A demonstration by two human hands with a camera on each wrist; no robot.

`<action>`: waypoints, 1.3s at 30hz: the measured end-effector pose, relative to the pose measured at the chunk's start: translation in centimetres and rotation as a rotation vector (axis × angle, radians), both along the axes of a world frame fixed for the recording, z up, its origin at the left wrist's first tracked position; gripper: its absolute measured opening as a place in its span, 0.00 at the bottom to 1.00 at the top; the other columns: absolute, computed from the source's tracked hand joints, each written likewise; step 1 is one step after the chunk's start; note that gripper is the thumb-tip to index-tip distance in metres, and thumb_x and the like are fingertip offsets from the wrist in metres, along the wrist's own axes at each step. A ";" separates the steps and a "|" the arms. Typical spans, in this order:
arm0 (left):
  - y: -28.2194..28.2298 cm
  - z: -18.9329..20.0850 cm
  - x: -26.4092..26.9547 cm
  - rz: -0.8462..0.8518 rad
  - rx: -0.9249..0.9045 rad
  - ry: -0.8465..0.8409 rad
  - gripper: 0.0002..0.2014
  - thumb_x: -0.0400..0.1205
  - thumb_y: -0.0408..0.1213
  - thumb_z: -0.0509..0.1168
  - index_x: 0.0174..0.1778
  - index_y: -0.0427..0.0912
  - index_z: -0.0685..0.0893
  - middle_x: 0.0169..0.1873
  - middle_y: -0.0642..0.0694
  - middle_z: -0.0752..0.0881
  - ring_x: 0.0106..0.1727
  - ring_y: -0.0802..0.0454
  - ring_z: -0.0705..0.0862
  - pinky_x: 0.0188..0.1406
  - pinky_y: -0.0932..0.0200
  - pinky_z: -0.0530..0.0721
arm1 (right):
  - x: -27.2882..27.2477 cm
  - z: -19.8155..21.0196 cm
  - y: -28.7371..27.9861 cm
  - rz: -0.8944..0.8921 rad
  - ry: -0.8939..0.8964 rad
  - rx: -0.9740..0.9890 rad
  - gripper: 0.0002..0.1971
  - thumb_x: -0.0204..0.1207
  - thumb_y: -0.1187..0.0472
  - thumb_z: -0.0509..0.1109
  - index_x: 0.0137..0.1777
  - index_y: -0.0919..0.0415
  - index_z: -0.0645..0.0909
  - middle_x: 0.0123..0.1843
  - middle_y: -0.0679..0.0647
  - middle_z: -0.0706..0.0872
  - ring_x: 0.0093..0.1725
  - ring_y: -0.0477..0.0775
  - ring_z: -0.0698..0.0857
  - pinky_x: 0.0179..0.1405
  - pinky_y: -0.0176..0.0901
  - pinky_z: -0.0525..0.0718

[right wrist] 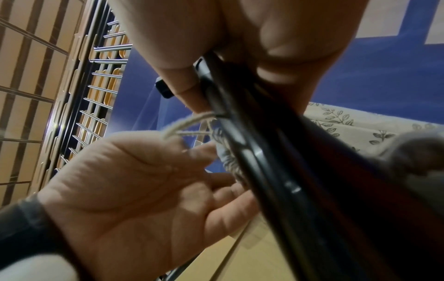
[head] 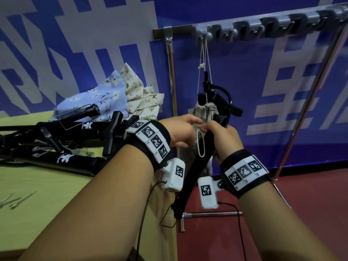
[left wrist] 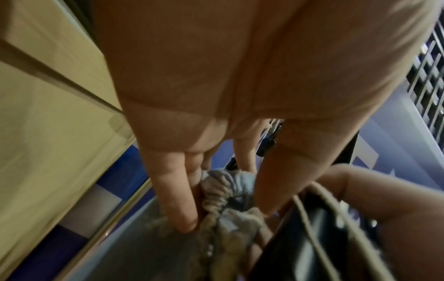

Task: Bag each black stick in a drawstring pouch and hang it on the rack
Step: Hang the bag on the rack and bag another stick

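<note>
Right hand (head: 225, 139) gripping a long black stick (head: 195, 166) mid-frame, left hand (head: 180, 131) pinching the gathered neck of a cream leaf-print drawstring pouch (left wrist: 223, 199), apparently around the stick's top

White logo marks the black sticks (head: 75, 161), illegible.

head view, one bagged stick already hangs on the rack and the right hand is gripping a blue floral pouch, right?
Not quite. In the head view the right hand grips a black stick, not a blue pouch. One bagged stick does hang on the rack.
</note>
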State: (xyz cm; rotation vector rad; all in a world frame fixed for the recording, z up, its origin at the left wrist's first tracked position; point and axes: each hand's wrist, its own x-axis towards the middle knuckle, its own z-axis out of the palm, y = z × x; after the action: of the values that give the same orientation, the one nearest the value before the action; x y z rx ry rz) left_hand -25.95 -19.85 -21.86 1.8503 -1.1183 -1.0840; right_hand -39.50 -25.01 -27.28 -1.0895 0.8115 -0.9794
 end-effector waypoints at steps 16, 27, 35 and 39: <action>-0.5 -0.2 0.1 0.290 0.118 0.352 0.25 0.89 0.44 0.51 0.63 0.28 0.86 0.53 0.37 0.89 0.50 0.44 0.88 0.43 0.54 0.90 | 1.1 -0.4 0.5 0.012 0.038 0.025 0.32 0.53 0.45 0.78 0.55 0.65 0.92 0.53 0.65 0.95 0.55 0.70 0.95 0.62 0.76 0.89; -0.4 -0.9 -0.4 0.038 0.068 0.136 0.05 0.83 0.30 0.70 0.46 0.44 0.86 0.27 0.52 0.87 0.32 0.56 0.86 0.35 0.63 0.84 | 0.4 -0.2 0.0 0.008 0.002 0.055 0.25 0.64 0.52 0.76 0.57 0.68 0.91 0.46 0.63 0.94 0.48 0.66 0.94 0.56 0.66 0.92; -0.3 0.0 0.1 0.224 0.137 0.485 0.39 0.87 0.66 0.48 0.67 0.31 0.81 0.49 0.39 0.90 0.38 0.44 0.94 0.26 0.53 0.90 | 0.5 -0.2 0.1 0.028 -0.030 0.071 0.18 0.75 0.44 0.77 0.57 0.56 0.89 0.53 0.52 0.97 0.51 0.55 0.93 0.57 0.58 0.90; 0.5 0.2 -0.5 0.174 0.130 0.371 0.16 0.76 0.26 0.53 0.55 0.35 0.83 0.50 0.40 0.86 0.56 0.41 0.88 0.49 0.55 0.90 | 0.5 0.0 0.2 0.019 -0.054 0.101 0.13 0.83 0.51 0.75 0.59 0.60 0.88 0.57 0.59 0.96 0.49 0.57 0.94 0.53 0.56 0.92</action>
State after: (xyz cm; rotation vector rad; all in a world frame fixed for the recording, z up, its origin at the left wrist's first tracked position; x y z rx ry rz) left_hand -26.44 -19.39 -21.67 1.7139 -0.6753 -1.3534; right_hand -39.03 -24.82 -27.25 -0.9791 0.7967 -0.9379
